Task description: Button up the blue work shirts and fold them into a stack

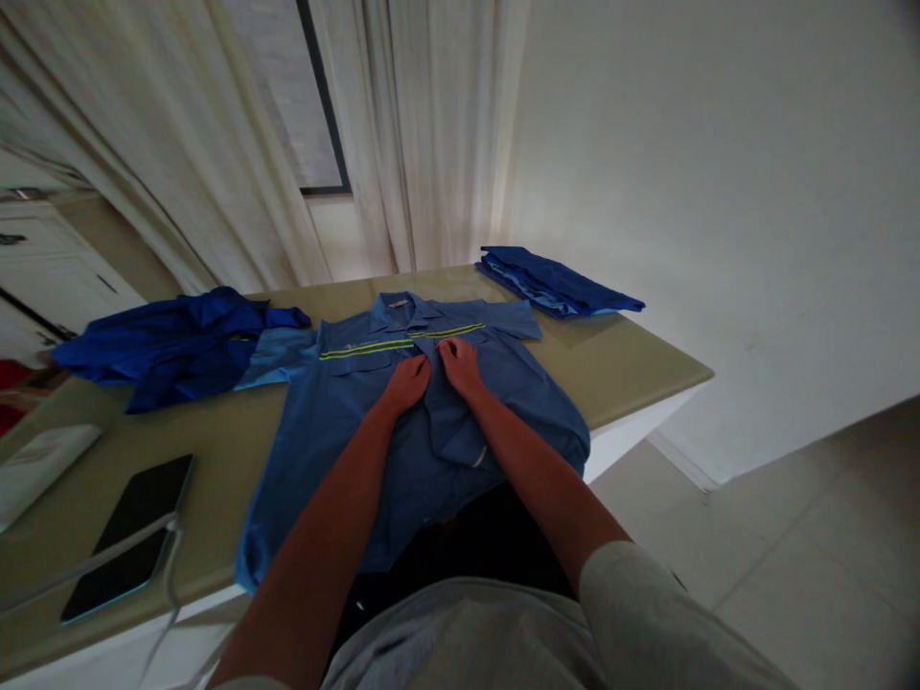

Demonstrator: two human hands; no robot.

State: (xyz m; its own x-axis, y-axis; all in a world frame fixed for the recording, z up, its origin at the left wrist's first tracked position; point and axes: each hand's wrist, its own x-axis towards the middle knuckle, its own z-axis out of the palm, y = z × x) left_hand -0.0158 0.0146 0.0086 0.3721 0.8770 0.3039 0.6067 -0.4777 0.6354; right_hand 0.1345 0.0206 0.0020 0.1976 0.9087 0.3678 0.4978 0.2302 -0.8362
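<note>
A blue short-sleeved work shirt (359, 422) with yellow-green chest stripes lies spread face up on the table, its collar at the far side. The lower part of it hangs over the near table edge towards my body. My left hand (408, 379) is closed on the front placket just below the stripes. Close beside it, my right hand (458, 364) pinches the other front edge of the same shirt. Fingertips and any button between them are too small to make out.
To the left lie crumpled dark-blue garments (187, 340), a phone (133, 537) with a white cable (172, 556) across it, and a white packet (43, 465). A folded blue garment stack (553, 280) sits at the back right of the table (632, 364), near the wall.
</note>
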